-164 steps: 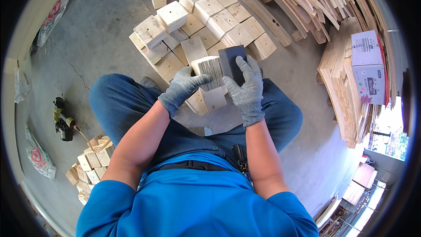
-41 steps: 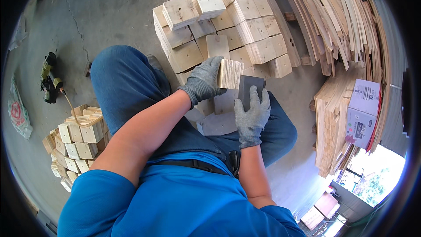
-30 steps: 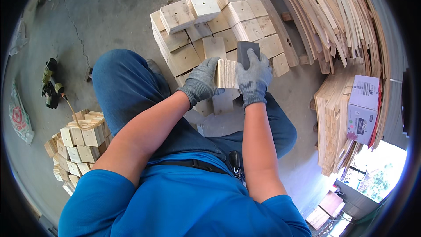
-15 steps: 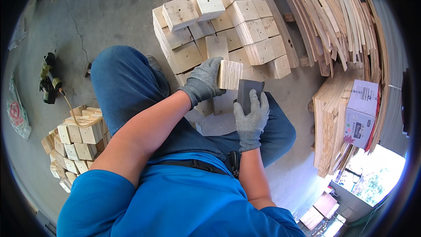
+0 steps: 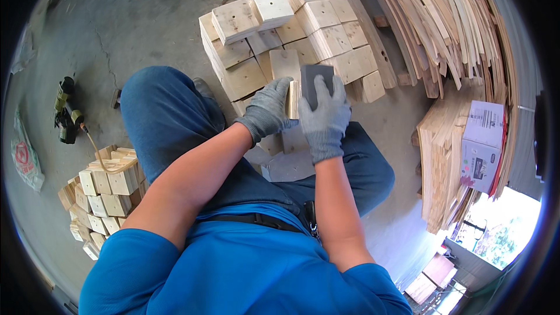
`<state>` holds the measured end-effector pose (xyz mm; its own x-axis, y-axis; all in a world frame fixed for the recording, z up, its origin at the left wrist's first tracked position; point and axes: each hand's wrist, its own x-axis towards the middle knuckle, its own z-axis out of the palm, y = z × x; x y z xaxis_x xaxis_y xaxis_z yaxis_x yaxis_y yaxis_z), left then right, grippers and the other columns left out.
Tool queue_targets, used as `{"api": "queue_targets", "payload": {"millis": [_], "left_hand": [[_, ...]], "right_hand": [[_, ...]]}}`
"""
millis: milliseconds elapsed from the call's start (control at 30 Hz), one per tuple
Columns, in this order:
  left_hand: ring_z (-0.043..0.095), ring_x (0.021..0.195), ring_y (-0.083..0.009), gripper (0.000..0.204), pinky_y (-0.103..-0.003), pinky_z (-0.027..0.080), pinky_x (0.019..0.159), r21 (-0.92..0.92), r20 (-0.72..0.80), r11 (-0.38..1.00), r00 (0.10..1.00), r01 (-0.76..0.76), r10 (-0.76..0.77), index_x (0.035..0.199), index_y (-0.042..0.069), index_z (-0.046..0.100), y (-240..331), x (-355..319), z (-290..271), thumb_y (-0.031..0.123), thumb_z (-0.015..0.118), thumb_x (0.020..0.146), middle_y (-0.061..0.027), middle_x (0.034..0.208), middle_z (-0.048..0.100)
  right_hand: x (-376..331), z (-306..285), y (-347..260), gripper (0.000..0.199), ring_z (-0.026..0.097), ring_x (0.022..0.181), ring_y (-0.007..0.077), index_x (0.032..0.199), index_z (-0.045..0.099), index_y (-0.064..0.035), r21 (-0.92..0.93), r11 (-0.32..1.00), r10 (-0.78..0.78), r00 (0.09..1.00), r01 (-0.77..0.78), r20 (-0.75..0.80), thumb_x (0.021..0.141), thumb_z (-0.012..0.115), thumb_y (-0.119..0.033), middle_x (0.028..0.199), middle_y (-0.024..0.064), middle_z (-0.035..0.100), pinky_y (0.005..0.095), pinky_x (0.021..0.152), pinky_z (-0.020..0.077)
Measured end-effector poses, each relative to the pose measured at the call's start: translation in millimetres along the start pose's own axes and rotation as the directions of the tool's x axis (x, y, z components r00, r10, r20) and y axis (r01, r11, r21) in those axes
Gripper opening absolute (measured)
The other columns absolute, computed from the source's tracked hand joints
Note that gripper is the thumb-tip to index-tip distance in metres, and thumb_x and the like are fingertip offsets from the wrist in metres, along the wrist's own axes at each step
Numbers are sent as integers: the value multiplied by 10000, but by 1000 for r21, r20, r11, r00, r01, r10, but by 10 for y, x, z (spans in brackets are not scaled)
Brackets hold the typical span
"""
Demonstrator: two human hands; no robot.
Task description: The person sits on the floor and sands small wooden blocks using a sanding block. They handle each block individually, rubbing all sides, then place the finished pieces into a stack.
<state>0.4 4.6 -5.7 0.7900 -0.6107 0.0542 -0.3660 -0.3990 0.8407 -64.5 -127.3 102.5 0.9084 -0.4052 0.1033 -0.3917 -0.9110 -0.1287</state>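
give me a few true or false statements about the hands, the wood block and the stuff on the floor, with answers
1. The left hand grips a pale wooden block. True.
2. The right hand presses a dark grey sanding block against the wood. True.
3. Both hands are bare. False: both wear grey knit gloves.
4. The stack of wooden blocks ahead of the knees lies on a table. False: it sits on the concrete floor.
5. A smaller pile of blocks lies on the person's left. True.
6. The cardboard box rests on the person's lap. False: it sits on stacked boards at the right.
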Motion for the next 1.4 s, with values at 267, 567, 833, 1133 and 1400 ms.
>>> {"api": "queue_targets", "payload": {"millis": [267, 567, 833, 1133, 1400], "left_hand": [[574, 1362, -414, 993, -469, 490, 1152, -30, 107, 996, 991, 80, -77, 1532, 59, 453, 68, 21, -59, 382, 930, 722, -225, 1438, 579], [578, 1355, -413, 982, -471, 486, 1157, 12, 57, 998, 997, 53, -54, 1522, 44, 466, 75, 31, 0, 390, 921, 724, -223, 1442, 580], [589, 1339, -418, 977, -479, 493, 1144, -22, 32, 999, 998, 48, -47, 1512, 38, 474, 15, -6, -7, 417, 914, 726, -231, 1428, 590], [578, 1348, -431, 965, -482, 482, 1161, -25, 74, 998, 996, 56, -54, 1516, 36, 470, 60, 12, -36, 397, 910, 736, -248, 1431, 579], [586, 1342, -410, 985, -475, 493, 1147, -2, 20, 1000, 1000, 21, -21, 1505, 43, 473, 42, 43, 2, 397, 921, 701, -224, 1431, 583]], "right_hand": [[-954, -199, 216, 674, 539, 1389, 464, 1455, 668, -90, 44, 999, -23, 999, 21, 40, 836, 860, -275, 1595, 278, 481, 560, 1114, 462], [267, 79, 30, 621, 636, 1212, 468, 1461, 648, -170, -117, 993, 10, 1000, -10, -3, 889, 799, -355, 1587, 188, 496, 564, 991, 546], [-16, -67, -28, 653, 573, 1340, 477, 1473, 663, -136, -60, 998, 37, 998, -34, 60, 871, 806, -346, 1597, 242, 499, 557, 1100, 487], [-995, -197, 206, 686, 527, 1413, 460, 1453, 662, -69, -2, 999, -33, 999, 33, 30, 833, 861, -286, 1583, 293, 491, 558, 1113, 454], [308, 15, -69, 615, 647, 1192, 452, 1450, 672, -179, -136, 990, 29, 999, -26, 19, 876, 812, -351, 1578, 186, 513, 551, 979, 548]]}}
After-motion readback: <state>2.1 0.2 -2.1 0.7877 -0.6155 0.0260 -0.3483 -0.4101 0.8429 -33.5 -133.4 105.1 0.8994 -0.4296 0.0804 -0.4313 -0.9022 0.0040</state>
